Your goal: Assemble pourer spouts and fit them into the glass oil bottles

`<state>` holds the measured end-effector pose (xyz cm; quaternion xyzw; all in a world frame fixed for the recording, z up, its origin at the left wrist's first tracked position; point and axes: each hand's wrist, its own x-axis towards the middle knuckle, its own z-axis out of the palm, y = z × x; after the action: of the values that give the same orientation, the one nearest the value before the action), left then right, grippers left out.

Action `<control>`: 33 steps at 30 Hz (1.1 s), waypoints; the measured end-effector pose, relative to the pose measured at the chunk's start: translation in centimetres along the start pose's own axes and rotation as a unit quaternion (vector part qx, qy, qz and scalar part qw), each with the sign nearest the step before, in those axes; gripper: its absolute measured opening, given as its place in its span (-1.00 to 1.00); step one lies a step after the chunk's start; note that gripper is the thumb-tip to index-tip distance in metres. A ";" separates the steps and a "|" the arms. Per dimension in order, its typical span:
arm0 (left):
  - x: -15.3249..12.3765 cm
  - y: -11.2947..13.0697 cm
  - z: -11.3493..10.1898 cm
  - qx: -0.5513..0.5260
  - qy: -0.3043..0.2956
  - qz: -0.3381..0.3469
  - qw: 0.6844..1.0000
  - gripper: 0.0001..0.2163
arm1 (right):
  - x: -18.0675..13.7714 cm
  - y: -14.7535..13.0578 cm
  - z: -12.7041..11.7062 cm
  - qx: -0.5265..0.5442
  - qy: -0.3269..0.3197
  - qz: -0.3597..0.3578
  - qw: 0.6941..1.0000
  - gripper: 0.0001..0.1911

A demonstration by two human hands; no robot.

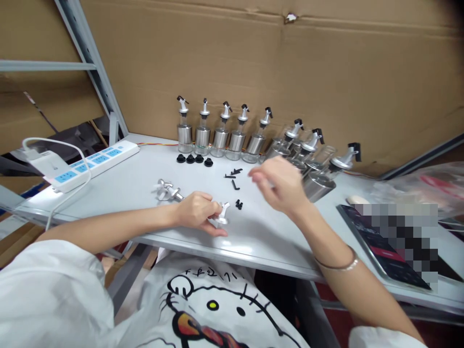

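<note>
My left hand [198, 211] rests on the grey table [119, 193], fingers closed round a silver pour spout [222, 214]. My right hand [281, 186] hovers above the table with fingers curled and blurred; whether it holds anything does not show. It is nearest the small black levers [234, 176] and black pieces [239, 205]. More silver spouts [167, 190] lie left of my left hand. A row of glass oil bottles with spouts [221, 133] stands at the back. Black round caps [194, 159] sit in front of them.
More bottles [319, 164] lie tipped at the right behind my right hand. A white power strip [92, 164] with a cable sits at the left. A dark tablet [380, 246] lies at the right. Cardboard [253, 63] walls the back.
</note>
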<state>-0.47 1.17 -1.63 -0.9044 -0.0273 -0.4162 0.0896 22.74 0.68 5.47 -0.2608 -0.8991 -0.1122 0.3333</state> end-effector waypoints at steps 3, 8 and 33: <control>0.0 -0.1 -0.2 -0.006 0.015 -0.019 1.000 -0.65 | 0.0 -1.6 1.5 -0.026 -0.033 -0.061 0.997 -0.73; 0.5 0.0 -0.2 -0.026 0.072 -0.014 0.997 -0.65 | -0.1 -3.8 2.1 0.023 -0.043 -0.082 0.995 -0.79; 1.1 0.1 -1.2 -0.024 -0.036 0.020 0.999 -0.72 | -0.6 -0.9 1.3 0.077 -0.023 0.078 0.994 -0.75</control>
<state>-0.63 0.80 -0.04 -0.9212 -0.0021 -0.3818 0.0748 21.93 0.19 4.04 -0.3065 -0.8892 -0.0098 0.3394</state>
